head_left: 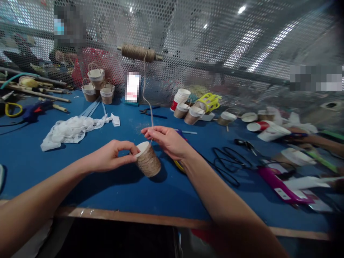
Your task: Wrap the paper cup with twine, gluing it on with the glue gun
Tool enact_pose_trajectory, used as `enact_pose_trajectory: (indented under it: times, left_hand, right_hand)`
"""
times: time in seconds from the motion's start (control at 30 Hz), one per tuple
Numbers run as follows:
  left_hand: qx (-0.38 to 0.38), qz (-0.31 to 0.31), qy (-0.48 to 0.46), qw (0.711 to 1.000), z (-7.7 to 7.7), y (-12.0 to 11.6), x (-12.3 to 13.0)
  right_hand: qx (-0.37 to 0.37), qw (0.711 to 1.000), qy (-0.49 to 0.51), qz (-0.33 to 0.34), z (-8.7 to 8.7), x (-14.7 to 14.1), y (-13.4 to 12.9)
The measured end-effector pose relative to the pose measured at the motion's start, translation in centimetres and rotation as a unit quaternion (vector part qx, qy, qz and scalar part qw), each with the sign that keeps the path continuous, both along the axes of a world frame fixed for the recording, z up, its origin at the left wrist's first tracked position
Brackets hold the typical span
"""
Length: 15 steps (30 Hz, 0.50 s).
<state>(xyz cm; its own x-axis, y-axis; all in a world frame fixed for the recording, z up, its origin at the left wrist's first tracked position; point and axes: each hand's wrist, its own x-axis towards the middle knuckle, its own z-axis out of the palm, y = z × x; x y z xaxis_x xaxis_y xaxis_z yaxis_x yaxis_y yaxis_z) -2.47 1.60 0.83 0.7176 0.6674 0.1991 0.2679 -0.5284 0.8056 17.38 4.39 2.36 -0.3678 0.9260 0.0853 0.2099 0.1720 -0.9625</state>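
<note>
A paper cup (149,163) wrapped in brown twine is held tilted above the blue table, its white mouth facing up and left. My left hand (114,154) pinches the cup's rim, with fingers inside and the thumb outside. Just above the rim's right side, my right hand (168,139) pinches the twine (145,86). That strand runs up to a spool of twine (137,52) mounted on the perforated metal screen. Behind my right wrist, a yellow and blue tool is partly hidden.
White lace (72,129) and several small twine baskets (96,77) lie at the left. Pliers (153,113) rest behind my hands. A glue gun (37,109) sits far left. Black cord (228,161), stacked paper cups (182,96) and a magenta tool (282,186) occupy the right, near another person's arm.
</note>
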Motion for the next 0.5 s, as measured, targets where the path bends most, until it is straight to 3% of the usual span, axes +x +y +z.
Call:
enact_pose_trajectory:
  times: [0.23, 0.5]
  left_hand:
    - [-0.051, 0.037, -0.014, 0.998, 0.0, 0.2, -0.2]
    - [-0.055, 0.035, 0.004, 0.998, 0.1, 0.1, 0.0]
  right_hand:
    - [0.078, 0.992, -0.054, -0.087, 1.8, 1.7, -2.7]
    - [0.172, 0.97, -0.097, -0.145, 1.0, 1.9, -4.0]
